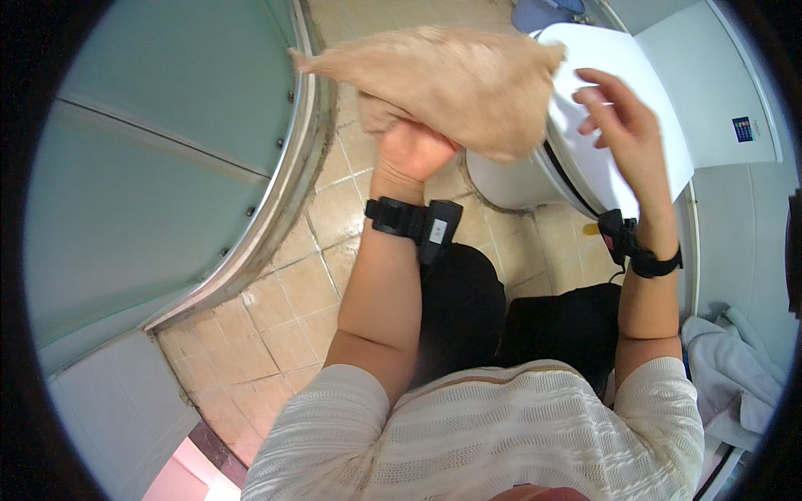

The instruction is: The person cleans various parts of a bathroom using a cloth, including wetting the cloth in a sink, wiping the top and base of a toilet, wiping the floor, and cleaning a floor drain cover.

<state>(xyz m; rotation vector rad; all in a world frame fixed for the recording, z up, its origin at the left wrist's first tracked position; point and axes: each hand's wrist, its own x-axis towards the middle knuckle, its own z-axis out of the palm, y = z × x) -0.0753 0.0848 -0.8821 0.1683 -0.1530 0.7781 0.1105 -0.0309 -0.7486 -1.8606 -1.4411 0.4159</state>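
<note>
A tan cloth (457, 87), blurred by motion, is spread over my left hand (415, 150), which grips it from below; the cloth hides most of the fingers. My right hand (626, 125) hovers over the white toilet lid (651, 81) with its fingers apart and bent, holding nothing. A small gap separates its fingertips from the cloth's right corner. The lid is down on the toilet bowl (510, 178), and the cloth hangs partly in front of its left edge.
A curved frosted-glass shower enclosure (169, 188) with a metal rim stands at left. Beyond the toilet is a blue bucket (545, 14). The white toilet tank (708, 87) bears a small sticker. Light towels (727, 369) lie at lower right. Beige tiles (294, 307) cover the floor.
</note>
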